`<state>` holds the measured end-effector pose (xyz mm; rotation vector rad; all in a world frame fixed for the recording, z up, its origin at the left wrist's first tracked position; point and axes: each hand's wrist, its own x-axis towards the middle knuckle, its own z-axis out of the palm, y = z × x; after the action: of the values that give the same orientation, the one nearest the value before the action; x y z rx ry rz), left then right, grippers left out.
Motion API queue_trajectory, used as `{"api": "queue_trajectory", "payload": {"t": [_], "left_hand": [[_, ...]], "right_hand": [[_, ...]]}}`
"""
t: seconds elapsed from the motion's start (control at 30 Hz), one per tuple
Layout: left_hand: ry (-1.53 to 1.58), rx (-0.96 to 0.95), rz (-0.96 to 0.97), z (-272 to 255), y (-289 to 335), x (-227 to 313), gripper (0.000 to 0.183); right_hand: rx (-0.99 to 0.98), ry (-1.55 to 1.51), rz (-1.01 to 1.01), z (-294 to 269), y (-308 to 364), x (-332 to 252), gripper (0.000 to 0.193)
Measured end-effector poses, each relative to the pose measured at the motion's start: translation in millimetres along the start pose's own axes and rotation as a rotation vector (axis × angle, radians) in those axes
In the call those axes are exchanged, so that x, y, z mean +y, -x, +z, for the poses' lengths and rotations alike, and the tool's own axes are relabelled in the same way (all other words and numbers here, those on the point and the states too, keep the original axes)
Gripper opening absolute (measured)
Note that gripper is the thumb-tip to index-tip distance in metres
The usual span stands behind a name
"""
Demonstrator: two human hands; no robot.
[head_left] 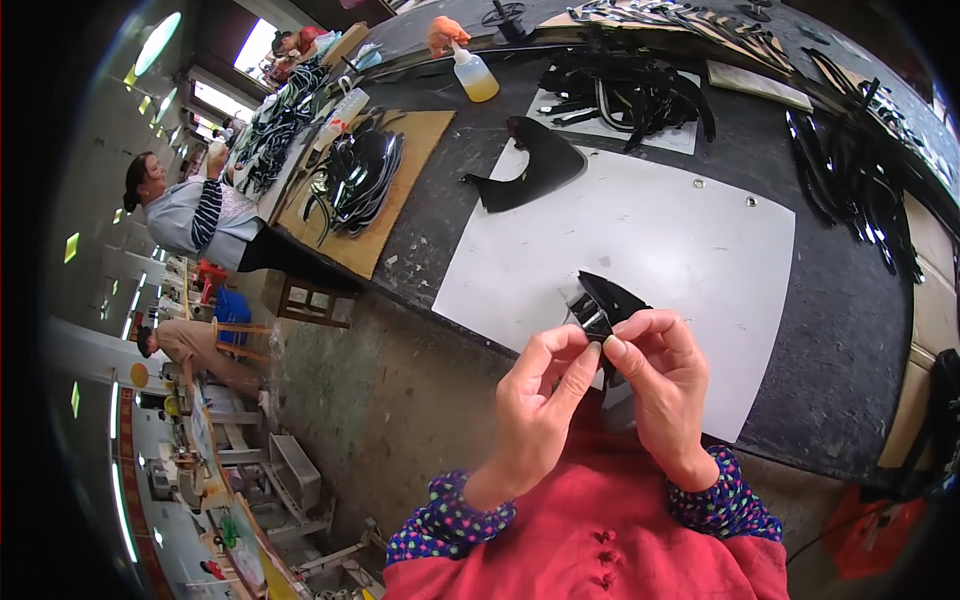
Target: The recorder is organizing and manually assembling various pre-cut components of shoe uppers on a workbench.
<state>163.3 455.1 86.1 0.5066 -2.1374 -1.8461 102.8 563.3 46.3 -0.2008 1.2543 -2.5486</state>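
Observation:
Between both hands, over the near edge of a white board [660,240], is a small black glossy leather-like piece [606,296], folded, with a pointed flap standing up. My left hand [545,395] pinches its lower edge between thumb and index finger. Right beside it, my right hand [660,375] pinches the same edge, thumb tips nearly touching. The fingers hide the part of the piece where they meet. On the far left part of the board lies a curved matte black piece [530,172], out of reach of either hand.
Beyond the board stand a pile of black strips [625,95] and a squeeze bottle with yellow liquid [474,78]. Stacked glossy black pieces [362,170] lie on cardboard [425,145] at left. More black strips [850,190] lie at right. A person [205,215] stands at the bench's left.

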Motion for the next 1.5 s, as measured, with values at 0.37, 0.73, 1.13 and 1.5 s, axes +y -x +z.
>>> {"api": "queue_trajectory", "payload": {"t": [0.37, 0.73, 1.13, 1.5], "left_hand": [[-0.216, -0.02, 0.119, -18, 5, 16, 0.017], [-0.296, -0.199, 0.061, -26, -2, 29, 0.015], [-0.686, -0.235, 0.356, -15, -8, 30, 0.013], [-0.721, -0.292, 0.374, -4, -8, 35, 0.014]], "right_hand": [[-0.193, 0.757, -0.48, 8, -16, -37, 0.022], [-0.368, 0.786, -0.555, -7, -21, -39, 0.018], [-0.465, 0.992, -0.784, -23, -16, -34, 0.027], [-0.201, 0.904, -0.886, -27, -8, -14, 0.017]]}}
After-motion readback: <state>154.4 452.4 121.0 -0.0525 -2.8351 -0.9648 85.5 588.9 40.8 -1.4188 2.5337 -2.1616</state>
